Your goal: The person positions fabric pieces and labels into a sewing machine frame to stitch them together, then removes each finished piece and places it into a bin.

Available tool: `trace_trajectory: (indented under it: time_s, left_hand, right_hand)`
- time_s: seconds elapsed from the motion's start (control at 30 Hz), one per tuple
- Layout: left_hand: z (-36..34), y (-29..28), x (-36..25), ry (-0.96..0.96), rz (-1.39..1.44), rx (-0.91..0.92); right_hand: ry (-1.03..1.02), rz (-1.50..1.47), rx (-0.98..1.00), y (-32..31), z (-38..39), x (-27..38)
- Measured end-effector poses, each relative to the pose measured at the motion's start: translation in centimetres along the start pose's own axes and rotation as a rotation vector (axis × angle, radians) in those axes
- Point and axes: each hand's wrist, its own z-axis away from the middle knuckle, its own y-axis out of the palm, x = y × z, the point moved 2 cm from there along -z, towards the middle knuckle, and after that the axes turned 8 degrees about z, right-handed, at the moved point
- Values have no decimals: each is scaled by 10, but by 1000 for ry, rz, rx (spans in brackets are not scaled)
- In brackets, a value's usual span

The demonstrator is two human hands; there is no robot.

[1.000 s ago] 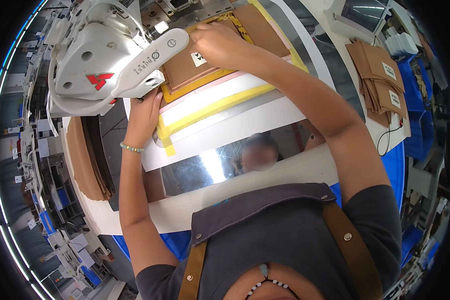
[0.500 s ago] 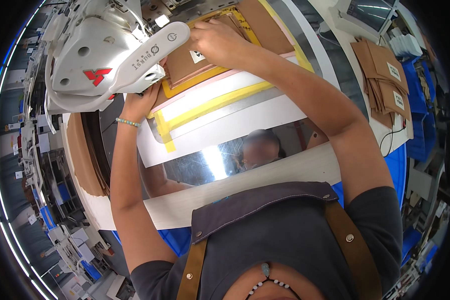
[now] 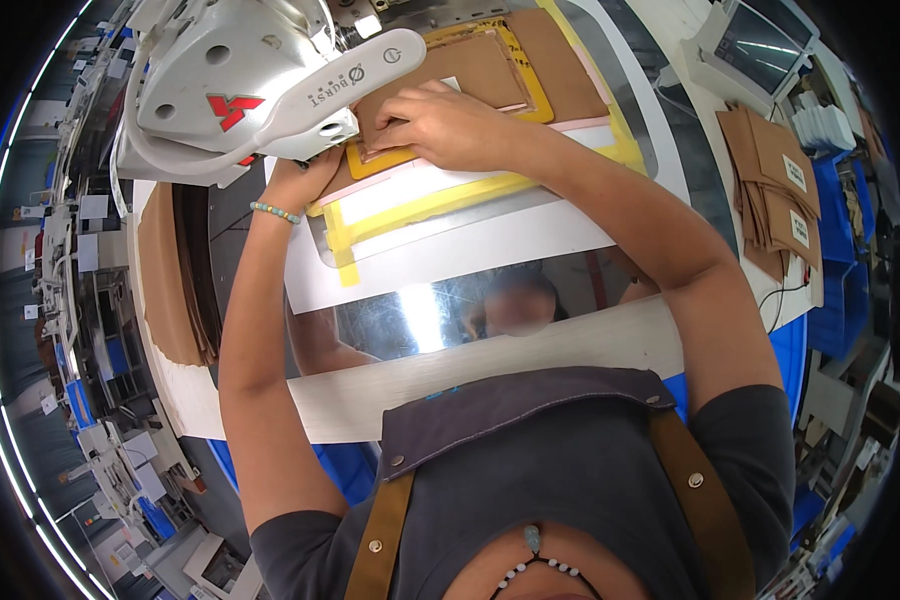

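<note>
While the right hand (image 3: 440, 125) lies at twelve o'clock from the middle of the view, its fingers bend over a brown panel (image 3: 475, 70), with the tips drawn close together at the panel's near, left part. Those fingers are curled rather than spread, yet I cannot tell whether they pinch an edge or only press on it. A small white label (image 3: 451, 83) on the panel shows just beyond the knuckles.

The panel sits inside a yellow frame (image 3: 535, 95), also toward twelve o'clock, and a larger brown sheet (image 3: 575, 75) extends past the frame toward one o'clock. Strips of yellow tape (image 3: 425, 208) edge this layered work, which lies on a white sheet (image 3: 450, 252); nearer the person is a shiny metal plate (image 3: 380, 332).

At ten o'clock the left hand (image 3: 305, 185) reaches up to the near-left corner of the work, a beaded bracelet (image 3: 275, 212) on its wrist. A white machine head (image 3: 185, 75), between ten and eleven, hides most of its fingers, so how far they are open and what they hold cannot be told.

Brown sheets (image 3: 170, 280) stand at nine o'clock. A pile of labelled brown pieces (image 3: 745, 165) lies just past two, below a monitor (image 3: 760, 45).
</note>
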Motion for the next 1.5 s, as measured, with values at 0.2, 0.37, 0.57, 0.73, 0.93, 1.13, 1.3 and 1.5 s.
trace_trajectory:
  time_s: [0.2, 0.37, 0.57, 0.73, 0.93, 1.13, 1.3, 1.5]
  left_hand:
    - [-4, -3, -9, 27, -10, 30]
    - [-6, -9, 1, 40, 19, 61]
    - [-7, -14, 8, 60, 18, 80]
    - [-2, -19, -3, 20, -97, 89]
    - [-8, -24, 6, 179, -192, 66]
    - [-13, -21, -17, 176, -231, 83]
    - [-19, -23, -4, 269, -254, 58]
    - [-27, -23, -1, 323, -108, 47]
  right_hand:
    - [29, 62, 48, -1, 2, 5]
    - [37, 55, 11, -2, 2, 8]
    - [30, 8, -29, 0, 0, 5]
    - [60, 14, -16, 3, 1, 2]
    - [70, 11, -15, 4, -9, 0]
    - [83, 23, 64, 0, -8, -4]
    - [75, -24, 52, 1, -11, -1]
    - [72, -30, 109, -6, -9, 1]
